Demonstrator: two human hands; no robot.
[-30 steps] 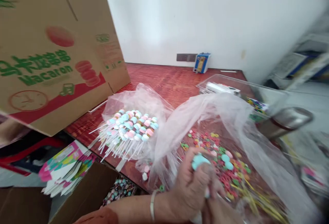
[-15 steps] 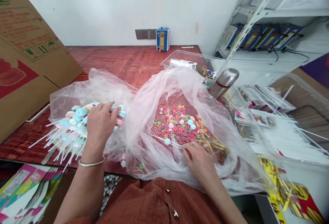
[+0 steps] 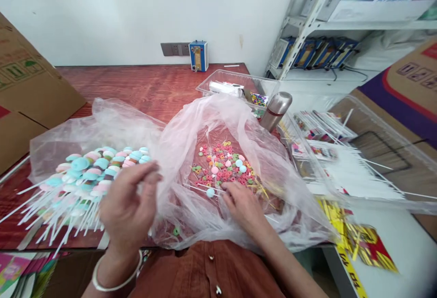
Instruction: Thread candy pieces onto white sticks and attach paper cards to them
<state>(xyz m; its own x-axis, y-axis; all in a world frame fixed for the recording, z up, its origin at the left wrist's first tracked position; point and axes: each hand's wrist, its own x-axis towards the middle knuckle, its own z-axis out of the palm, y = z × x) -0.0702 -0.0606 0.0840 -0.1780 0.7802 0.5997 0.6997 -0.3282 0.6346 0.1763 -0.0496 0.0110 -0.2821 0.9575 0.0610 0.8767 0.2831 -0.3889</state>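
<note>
A pile of pastel candies on white sticks [image 3: 80, 175] lies on clear plastic at the left. In front of its right end, my left hand [image 3: 131, 204] is raised and slightly blurred, its thumb apart from the bent fingers and nothing visible between them. My right hand [image 3: 244, 204] is over the open clear plastic bag [image 3: 177, 129], fingers bent around the ends of a few white sticks [image 3: 196, 187]. A pale blue candy [image 3: 210, 192] lies on those sticks. Small ring-shaped candies [image 3: 235, 175], with some round pink and blue ones, are spread just beyond the fingertips.
Behind the bag stand a steel flask [image 3: 276, 110] and a clear tray [image 3: 205, 89]. A clear bin [image 3: 317, 175] of white sticks and printed packets is at the right. Cardboard boxes [image 3: 34, 102] flank both sides. A blue device [image 3: 198, 55] stands by the wall.
My left hand has lifted off the stick-candy pile and drawn back toward me. My right hand has shifted left along the sticks. The whole view has also turned somewhat to the right.
</note>
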